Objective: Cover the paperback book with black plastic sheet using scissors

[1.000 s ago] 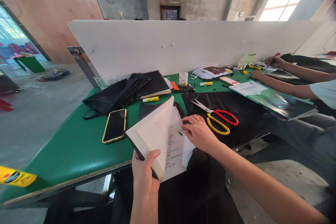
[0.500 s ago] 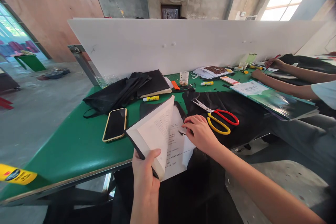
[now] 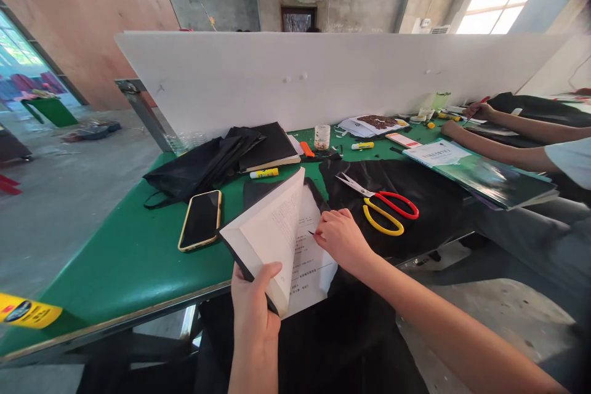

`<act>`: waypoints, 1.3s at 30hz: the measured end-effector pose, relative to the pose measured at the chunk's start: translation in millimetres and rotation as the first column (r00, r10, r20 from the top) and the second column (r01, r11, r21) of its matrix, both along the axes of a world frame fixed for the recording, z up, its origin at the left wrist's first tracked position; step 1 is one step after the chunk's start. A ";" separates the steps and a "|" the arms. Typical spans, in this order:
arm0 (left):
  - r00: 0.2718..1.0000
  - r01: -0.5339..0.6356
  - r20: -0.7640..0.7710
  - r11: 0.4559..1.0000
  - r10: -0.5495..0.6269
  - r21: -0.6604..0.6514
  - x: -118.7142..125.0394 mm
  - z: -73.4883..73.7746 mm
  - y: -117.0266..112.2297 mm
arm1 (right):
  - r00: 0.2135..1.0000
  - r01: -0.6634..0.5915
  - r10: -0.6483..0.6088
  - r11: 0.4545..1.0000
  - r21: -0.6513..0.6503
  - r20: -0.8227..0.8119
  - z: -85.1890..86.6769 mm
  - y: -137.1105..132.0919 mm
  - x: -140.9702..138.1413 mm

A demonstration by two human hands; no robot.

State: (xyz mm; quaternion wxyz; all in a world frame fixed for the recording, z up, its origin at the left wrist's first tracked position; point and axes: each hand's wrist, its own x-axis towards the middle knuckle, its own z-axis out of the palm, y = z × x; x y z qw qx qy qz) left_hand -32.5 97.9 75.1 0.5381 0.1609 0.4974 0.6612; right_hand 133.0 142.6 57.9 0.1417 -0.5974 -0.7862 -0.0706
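An open book [image 3: 264,240] with a dark cover lies tilted at the table's front edge. My left hand [image 3: 256,295] grips its lower left side, thumb over the raised pages. Over the printed right-hand page, my right hand [image 3: 340,235] has its fingers pinched on a thin black scrap [image 3: 312,233], whose tip pokes out to the left. Red-and-yellow scissors [image 3: 385,206] lie to the right, blades parted, on black fabric [image 3: 438,203]. Left of the book rests a phone [image 3: 200,220] in a yellow-edged case.
Behind the book are a yellow glue stick [image 3: 264,173], a black-covered book [image 3: 272,146], a black cloth bag [image 3: 198,166] and a white jar [image 3: 322,136]. A white panel [image 3: 323,80] borders the green table [image 3: 152,252]. At right, a co-worker's arms [image 3: 512,146] reach over a green-covered book [image 3: 480,172].
My right hand has shifted slightly down and left on the page. Black scraps lay there before; now one sticks out from my fingertips. The left hand still holds the book.
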 end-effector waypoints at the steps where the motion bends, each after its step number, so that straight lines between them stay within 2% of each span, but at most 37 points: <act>1: 1.000 -0.002 0.005 1.000 0.002 0.003 0.3 0.1 0.0 | 1.000 0.004 -0.004 1.000 0.001 0.006 -1.1 1.6 -1.5; 5: 1.000 -0.007 0.014 1.000 0.007 -0.012 1.1 1.5 0.0 | 1.000 0.011 -0.011 1.000 0.023 0.001 -1.2 5.0 -4.5; 8: 1.000 -0.010 0.017 0.999 0.011 -0.032 1.3 2.8 0.2 | 0.998 0.044 -0.040 0.996 0.073 -0.049 8.3 4.1 2.8; 11: 1.000 0.002 0.003 0.999 -0.002 -0.046 1.6 3.9 0.2 | 0.985 0.137 -0.118 0.978 0.155 -0.123 22.1 2.9 24.9; 13: 1.000 0.011 -0.013 0.999 -0.012 -0.047 2.0 4.7 -0.1 | 0.965 0.228 -0.190 0.947 0.227 -0.178 27.7 2.7 46.3; 15: 1.000 0.015 -0.022 0.999 -0.016 -0.045 2.5 5.4 -0.6 | 0.950 0.291 -0.243 0.916 0.277 -0.195 27.8 2.4 68.0; 18: 1.000 0.018 -0.025 0.999 -0.020 -0.044 3.5 6.3 -1.5 | 0.956 0.291 -0.264 0.903 0.317 -0.127 21.1 -1.4 90.6; 20: 0.999 0.021 -0.034 0.999 -0.022 -0.047 4.3 6.6 -1.8 | 0.952 0.306 -0.285 0.904 0.298 -0.113 16.3 -7.9 95.7; 23: 0.998 0.025 -0.061 0.998 -0.028 -0.052 6.0 7.2 -1.9 | 0.920 0.368 -0.331 0.913 0.174 -0.208 11.2 -24.7 93.1; 27: 0.994 0.041 -0.098 0.999 -0.044 -0.035 8.9 8.7 -1.7 | 0.893 0.279 -0.254 0.960 0.014 -0.370 1.1 -53.7 88.4; 28: 0.993 0.050 -0.110 0.998 -0.052 -0.028 9.5 9.2 -1.7 | 0.864 0.283 -0.278 0.958 -0.052 -0.420 -2.6 -60.2 88.1; 30: 0.988 0.077 -0.136 0.997 -0.079 -0.023 10.4 10.4 -1.8 | 0.743 0.276 -0.376 0.926 -0.259 -0.554 -10.6 -69.9 87.1; 31: 0.983 0.095 -0.152 0.995 -0.098 -0.027 10.9 11.1 -1.9 | 0.659 0.211 -0.415 0.902 -0.376 -0.627 -14.3 -73.0 85.8; 33: 0.970 0.140 -0.194 0.989 -0.145 -0.040 12.0 12.5 -2.1 | 0.475 -0.016 -0.463 0.846 -0.533 -0.749 -20.5 -76.1 80.4; 36: 0.938 0.226 -0.262 0.974 -0.227 -0.032 14.9 14.0 -2.6 | 0.242 -0.299 -0.518 0.764 -0.571 -0.820 -25.4 -75.7 65.9; 39: 0.890 0.288 -0.365 0.958 -0.272 -0.012 18.8 13.7 -3.2 | 0.093 -0.396 -0.576 0.727 -0.561 -0.812 -27.9 -73.4 49.7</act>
